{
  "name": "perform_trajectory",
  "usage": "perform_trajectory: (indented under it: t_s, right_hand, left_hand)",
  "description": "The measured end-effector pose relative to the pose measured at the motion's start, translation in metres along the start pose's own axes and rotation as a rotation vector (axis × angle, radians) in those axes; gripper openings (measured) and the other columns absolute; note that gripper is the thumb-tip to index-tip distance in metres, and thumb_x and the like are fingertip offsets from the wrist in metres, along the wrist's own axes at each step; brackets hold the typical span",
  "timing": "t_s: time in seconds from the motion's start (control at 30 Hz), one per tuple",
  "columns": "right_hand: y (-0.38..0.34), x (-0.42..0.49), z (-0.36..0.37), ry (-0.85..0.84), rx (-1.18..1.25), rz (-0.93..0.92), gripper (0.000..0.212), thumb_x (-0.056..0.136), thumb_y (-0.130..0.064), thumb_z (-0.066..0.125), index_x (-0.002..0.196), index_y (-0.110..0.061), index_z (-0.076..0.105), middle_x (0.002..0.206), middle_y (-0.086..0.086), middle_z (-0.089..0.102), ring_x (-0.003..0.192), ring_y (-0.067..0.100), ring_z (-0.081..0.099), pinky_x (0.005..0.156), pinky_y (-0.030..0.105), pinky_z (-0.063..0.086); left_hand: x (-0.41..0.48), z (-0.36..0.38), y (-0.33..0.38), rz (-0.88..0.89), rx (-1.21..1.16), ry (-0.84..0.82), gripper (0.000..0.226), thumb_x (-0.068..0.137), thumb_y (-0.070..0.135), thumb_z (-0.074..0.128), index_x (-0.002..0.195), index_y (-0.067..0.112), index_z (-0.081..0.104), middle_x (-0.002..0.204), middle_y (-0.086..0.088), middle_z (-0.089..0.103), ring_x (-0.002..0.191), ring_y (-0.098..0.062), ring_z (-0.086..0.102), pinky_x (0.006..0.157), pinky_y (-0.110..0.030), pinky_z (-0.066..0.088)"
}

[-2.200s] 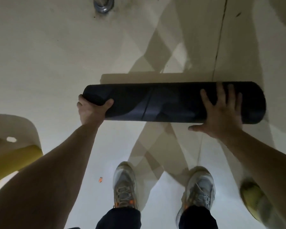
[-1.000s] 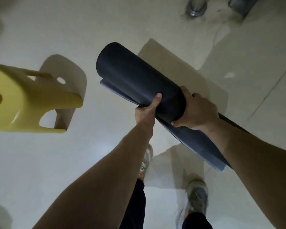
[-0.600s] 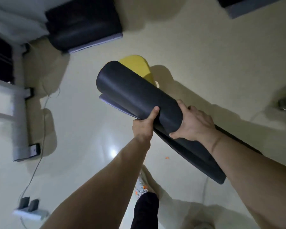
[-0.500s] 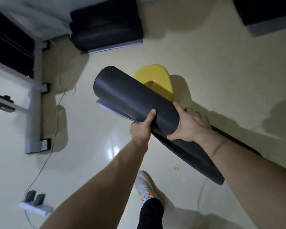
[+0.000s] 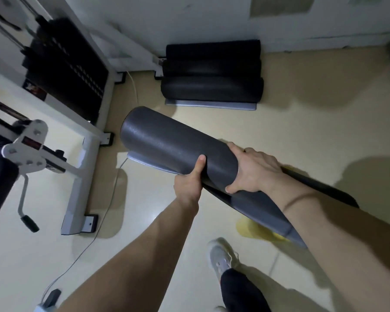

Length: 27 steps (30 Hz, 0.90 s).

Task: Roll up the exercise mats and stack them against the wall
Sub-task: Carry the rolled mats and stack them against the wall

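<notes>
Carried nearer the stacked black mats (image 5: 212,73) at the wall, both hands, left hand (image 5: 188,185) and right hand (image 5: 252,170), clasp mid-length the light, springy dark-grey rolled foam mat (image 5: 167,145).

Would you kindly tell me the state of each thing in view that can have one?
carried mat: rolled, held off the floor, outer flap loose.
left hand: grips the carried mat, thumb against the roll.
right hand: curled round the carried mat.
stacked mats: rolled, piled on the floor at the wall.
yellow object: on the floor, blurred, partly hidden behind the carried mat.
</notes>
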State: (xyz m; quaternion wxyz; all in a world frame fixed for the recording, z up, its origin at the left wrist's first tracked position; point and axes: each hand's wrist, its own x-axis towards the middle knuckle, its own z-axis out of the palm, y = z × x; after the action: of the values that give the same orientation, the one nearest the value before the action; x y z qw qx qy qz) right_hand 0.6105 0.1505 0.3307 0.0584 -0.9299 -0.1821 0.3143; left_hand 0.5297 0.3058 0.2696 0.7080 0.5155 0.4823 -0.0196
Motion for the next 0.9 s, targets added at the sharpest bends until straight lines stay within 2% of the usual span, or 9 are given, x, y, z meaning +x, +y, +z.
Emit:
perform_trajectory:
  t_s: [0.13, 0.23, 0.33, 0.4, 0.5, 0.73, 0.9]
  right_hand:
    - [-0.013, 0.098, -0.038, 0.005, -0.045, -0.037, 0.129, 0.058, -0.063, 0.083, 0.156, -0.042, 0.004, 0.128, 0.008, 0.058, 0.116, 0.033, 0.058, 0.080, 0.037, 0.041]
    - [-0.017, 0.176, -0.058, 0.013, -0.101, -0.056, 0.131, 0.058, -0.068, 0.082, 0.158, -0.040, 0.003, 0.132, 0.011, 0.056, 0.115, 0.034, 0.060, 0.077, 0.036, 0.040]
    - [-0.016, 0.256, -0.067, 0.015, -0.144, -0.071, 0.131, 0.058, -0.071, 0.080, 0.159, -0.039, 0.002, 0.132, 0.013, 0.057, 0.112, 0.035, 0.061, 0.078, 0.037, 0.046]
    - [-0.017, 0.307, -0.068, -0.003, -0.164, -0.074, 0.132, 0.059, -0.073, 0.078, 0.160, -0.038, 0.001, 0.134, 0.014, 0.056, 0.114, 0.036, 0.060, 0.087, 0.040, 0.051]
    - [-0.019, 0.383, -0.065, -0.056, -0.187, -0.050, 0.132, 0.059, -0.074, 0.078, 0.159, -0.039, -0.001, 0.139, 0.015, 0.052, 0.120, 0.037, 0.056, 0.096, 0.044, 0.051]
    - [0.000, 0.539, -0.029, -0.086, -0.187, -0.040, 0.132, 0.055, -0.067, 0.080, 0.160, -0.039, 0.004, 0.143, 0.013, 0.051, 0.122, 0.035, 0.058, 0.091, 0.038, 0.049]
    - [0.020, 0.624, 0.009, -0.112, -0.247, -0.039, 0.133, 0.057, -0.068, 0.082, 0.159, -0.041, 0.002, 0.141, 0.010, 0.047, 0.121, 0.035, 0.052, 0.098, 0.044, 0.044]
  left_hand:
    - [0.075, 0.022, 0.054, -0.007, -0.016, 0.018, 0.077, 0.054, 0.062, 0.089, 0.111, 0.013, 0.070, 0.109, 0.001, 0.077, 0.104, -0.021, 0.072, 0.100, -0.040, 0.055]
    - [0.139, 0.041, 0.086, -0.019, -0.021, 0.035, 0.054, 0.073, 0.051, 0.087, 0.107, 0.014, 0.068, 0.109, 0.000, 0.075, 0.104, -0.021, 0.071, 0.102, -0.041, 0.055]
    - [0.207, 0.059, 0.108, -0.055, -0.009, 0.022, 0.038, 0.081, 0.045, 0.083, 0.099, 0.017, 0.065, 0.108, 0.000, 0.073, 0.104, -0.021, 0.069, 0.103, -0.040, 0.054]
    - [0.252, 0.070, 0.118, -0.072, 0.004, 0.012, 0.037, 0.082, 0.046, 0.082, 0.099, 0.017, 0.064, 0.109, -0.001, 0.072, 0.104, -0.022, 0.070, 0.103, -0.040, 0.053]
    - [0.324, 0.082, 0.124, -0.110, 0.015, 0.024, 0.038, 0.083, 0.047, 0.081, 0.099, 0.017, 0.063, 0.111, -0.004, 0.072, 0.105, -0.024, 0.069, 0.104, -0.042, 0.053]
    - [0.477, 0.120, 0.109, -0.238, -0.030, 0.030, 0.036, 0.084, 0.047, 0.080, 0.099, 0.021, 0.060, 0.113, 0.000, 0.069, 0.109, -0.023, 0.067, 0.100, -0.038, 0.052]
    - [0.554, 0.146, 0.075, -0.321, -0.114, 0.063, 0.040, 0.086, 0.048, 0.078, 0.107, 0.020, 0.057, 0.123, 0.000, 0.065, 0.115, -0.022, 0.064, 0.103, -0.041, 0.051]
